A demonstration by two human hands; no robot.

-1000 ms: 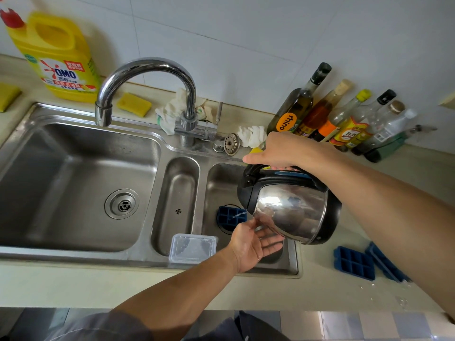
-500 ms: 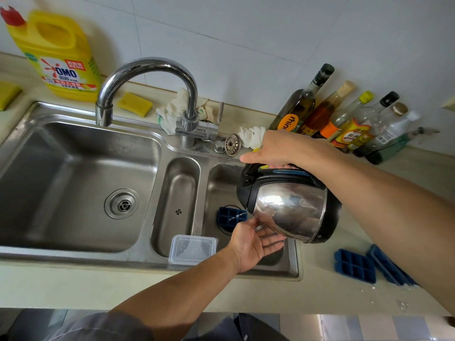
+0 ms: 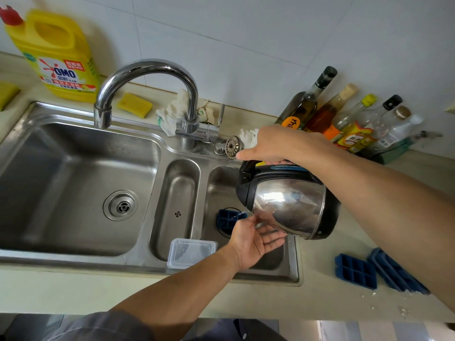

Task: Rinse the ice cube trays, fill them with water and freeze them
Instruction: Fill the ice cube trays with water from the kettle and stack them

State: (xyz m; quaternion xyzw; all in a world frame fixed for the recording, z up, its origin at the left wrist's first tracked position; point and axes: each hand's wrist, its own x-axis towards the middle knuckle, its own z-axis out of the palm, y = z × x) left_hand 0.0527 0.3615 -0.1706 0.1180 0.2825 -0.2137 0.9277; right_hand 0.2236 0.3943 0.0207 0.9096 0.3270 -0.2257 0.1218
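My right hand (image 3: pixel 273 143) grips the black top handle of a steel electric kettle (image 3: pixel 290 205), which is tilted with its spout down and to the left over the small right sink basin (image 3: pixel 219 183). A blue ice cube tray (image 3: pixel 229 219) lies in that basin under the spout, half hidden by my left hand. A thin trickle of water shows at the spout. Under the kettle's belly my left hand (image 3: pixel 253 242) is turned palm up with its fingers straight. Two more blue ice cube trays (image 3: pixel 355 270) (image 3: pixel 394 271) lie on the counter to the right.
A clear plastic box (image 3: pixel 190 252) sits on the sink's front rim. The tap (image 3: pixel 147 75) arches over the large left basin (image 3: pixel 73 183). Several bottles (image 3: pixel 344 119) line the wall at right. A yellow detergent jug (image 3: pixel 54 52), sponges and cloths lie behind the sink.
Almost nothing differs: both hands and the tilted kettle keep the same pose over the right basin.
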